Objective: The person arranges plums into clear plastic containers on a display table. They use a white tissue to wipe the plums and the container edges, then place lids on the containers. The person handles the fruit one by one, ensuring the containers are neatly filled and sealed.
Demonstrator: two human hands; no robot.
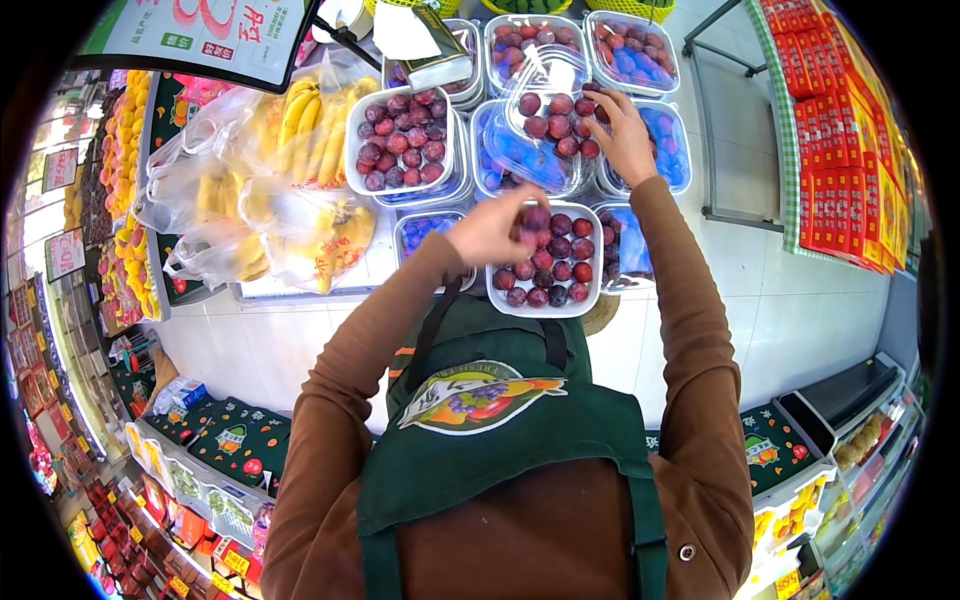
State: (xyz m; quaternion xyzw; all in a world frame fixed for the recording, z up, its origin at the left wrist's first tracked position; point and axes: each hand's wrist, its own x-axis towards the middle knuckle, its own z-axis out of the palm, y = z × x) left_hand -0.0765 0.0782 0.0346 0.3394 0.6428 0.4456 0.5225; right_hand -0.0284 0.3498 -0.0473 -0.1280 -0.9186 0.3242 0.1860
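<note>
My left hand, slightly blurred, pinches a dark red plum just over a white tray of plums at the table's near edge. Farther off, my right hand curls its fingers round a plum at the right side of a small heap. That heap lies on clear plastic lids, which rest on containers with blue lining. To the left stands another open white tray, filled with plums. My fingers partly hide the fruit that they touch.
Bagged bananas cover the left side of the table. More clear plum boxes stand at the back, beside a dark green and white packet. A sign overhangs the far left. Red boxes fill a stand at right.
</note>
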